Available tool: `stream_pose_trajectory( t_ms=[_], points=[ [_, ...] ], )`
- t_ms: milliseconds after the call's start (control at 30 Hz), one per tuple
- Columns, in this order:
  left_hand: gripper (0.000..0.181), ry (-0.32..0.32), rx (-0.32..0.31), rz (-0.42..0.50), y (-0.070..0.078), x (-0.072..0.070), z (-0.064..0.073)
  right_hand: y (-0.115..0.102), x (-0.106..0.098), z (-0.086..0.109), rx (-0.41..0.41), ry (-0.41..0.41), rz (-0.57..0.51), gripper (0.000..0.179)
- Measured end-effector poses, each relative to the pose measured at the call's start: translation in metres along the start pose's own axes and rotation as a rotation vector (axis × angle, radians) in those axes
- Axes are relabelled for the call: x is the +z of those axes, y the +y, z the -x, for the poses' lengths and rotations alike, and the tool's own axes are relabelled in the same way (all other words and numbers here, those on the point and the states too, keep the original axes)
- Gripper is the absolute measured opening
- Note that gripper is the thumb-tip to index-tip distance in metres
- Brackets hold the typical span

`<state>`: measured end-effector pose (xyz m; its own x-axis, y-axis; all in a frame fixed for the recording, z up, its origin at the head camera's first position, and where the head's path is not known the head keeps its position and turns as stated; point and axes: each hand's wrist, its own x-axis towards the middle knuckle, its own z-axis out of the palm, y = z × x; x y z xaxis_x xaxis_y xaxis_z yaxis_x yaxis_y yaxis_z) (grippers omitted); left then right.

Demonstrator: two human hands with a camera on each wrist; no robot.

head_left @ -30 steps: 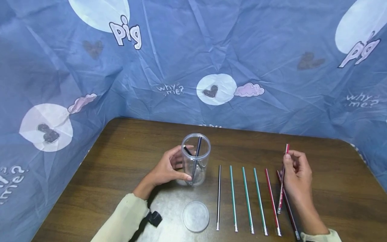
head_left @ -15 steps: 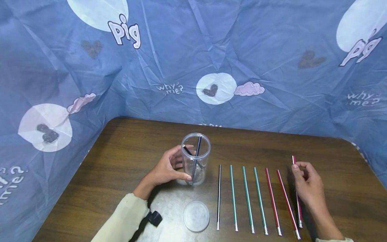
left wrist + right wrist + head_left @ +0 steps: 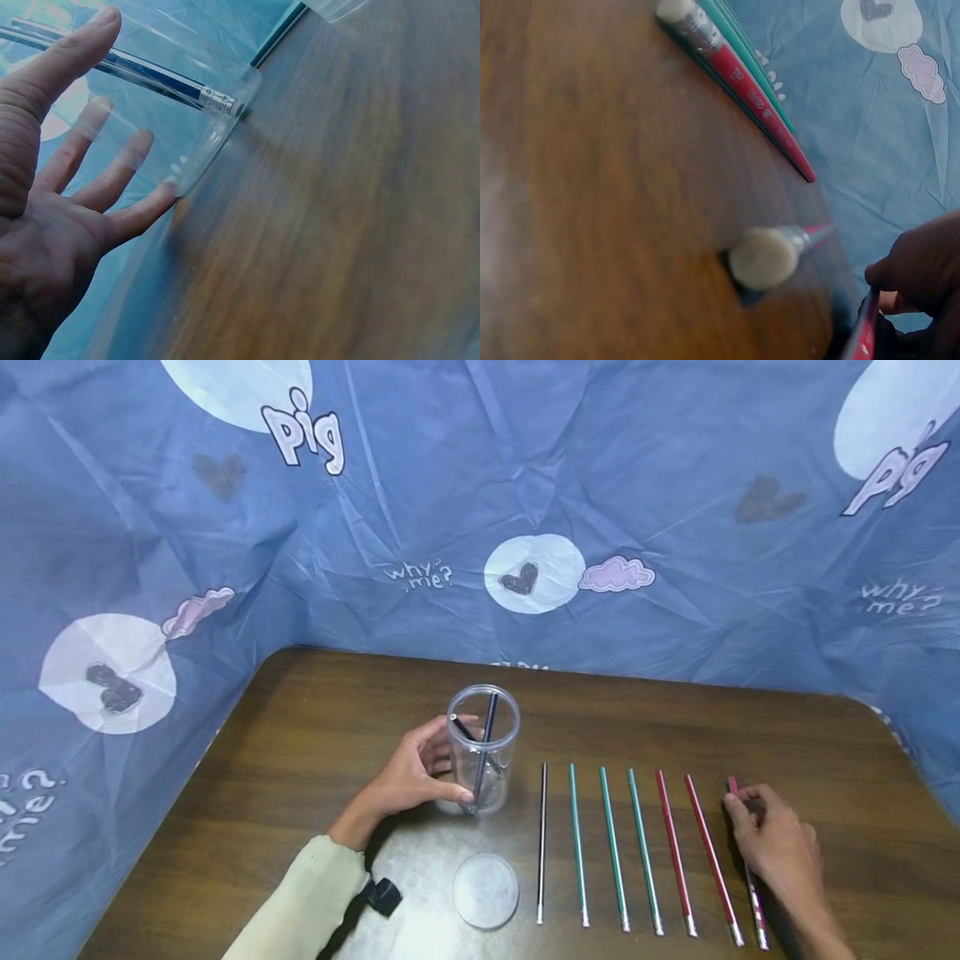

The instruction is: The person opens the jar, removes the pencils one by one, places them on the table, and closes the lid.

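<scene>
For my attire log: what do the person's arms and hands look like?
The left sleeve is pale cream-green, with a black block by its cuff. The left hand and right hand wear no gloves. No right sleeve shows in the head view.

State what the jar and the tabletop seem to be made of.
Jar: clear and glossy, with dark pencils showing through its wall; likely plastic, though glass isn't ruled out.
Tabletop: brown, streaky grain with a soft glare; wood or wood-look laminate, I cannot tell which.
</scene>
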<state>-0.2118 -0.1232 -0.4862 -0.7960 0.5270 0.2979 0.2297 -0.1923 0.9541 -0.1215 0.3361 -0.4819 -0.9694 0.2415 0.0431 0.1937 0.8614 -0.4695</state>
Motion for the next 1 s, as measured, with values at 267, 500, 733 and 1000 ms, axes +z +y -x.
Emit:
stream_pose_trajectory(
  t_ms=[267,500,733,1000],
  points=[
    [0.091,-0.002,-0.003,-0.001,0.0003,0.0011,-0.0001,0.0009,0.0041,-0.0006,-0.057,0.064,0.027,0.034],
    [0.091,-0.005,0.000,-0.005,-0.0018,0.0010,-0.0014,0.0027,0.0042,-0.0024,-0.030,0.050,0.034,0.037],
    [0.091,-0.008,0.013,0.010,-0.0034,-0.0001,-0.0024,0.0017,0.0039,-0.0038,-0.031,0.031,0.032,0.041],
    [0.091,-0.016,0.014,0.019,-0.0022,0.0011,-0.0029,0.0037,0.0028,-0.0032,-0.020,0.012,0.041,0.044]
  ],
)
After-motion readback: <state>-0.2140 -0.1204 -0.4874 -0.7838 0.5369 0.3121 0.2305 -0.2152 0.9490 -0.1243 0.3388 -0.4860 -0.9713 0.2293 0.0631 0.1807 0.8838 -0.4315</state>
